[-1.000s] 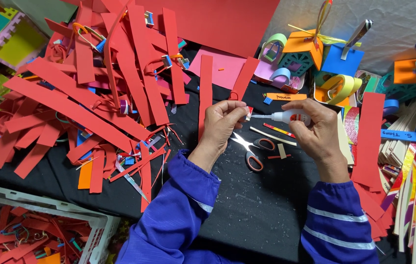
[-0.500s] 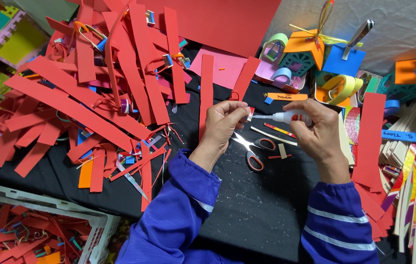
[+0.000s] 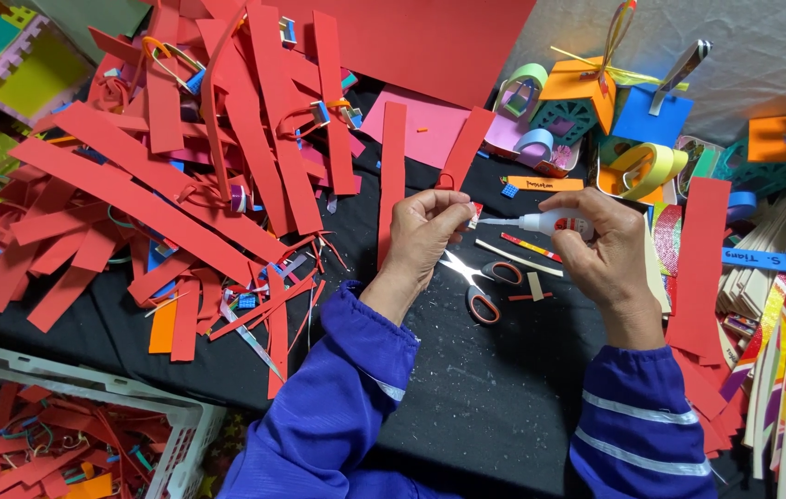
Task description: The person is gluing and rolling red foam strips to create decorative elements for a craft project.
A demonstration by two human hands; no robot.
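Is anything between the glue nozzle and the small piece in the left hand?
Nothing visible. The glue bottle in the right hand points its nozzle straight at the small piece pinched in the left hand. The scissors lie below on the black cloth, clear of that line.

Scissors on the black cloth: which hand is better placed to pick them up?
Probably the left hand. It pinches only a small red piece and hovers just above the scissors. The right hand is wrapped around the glue bottle.
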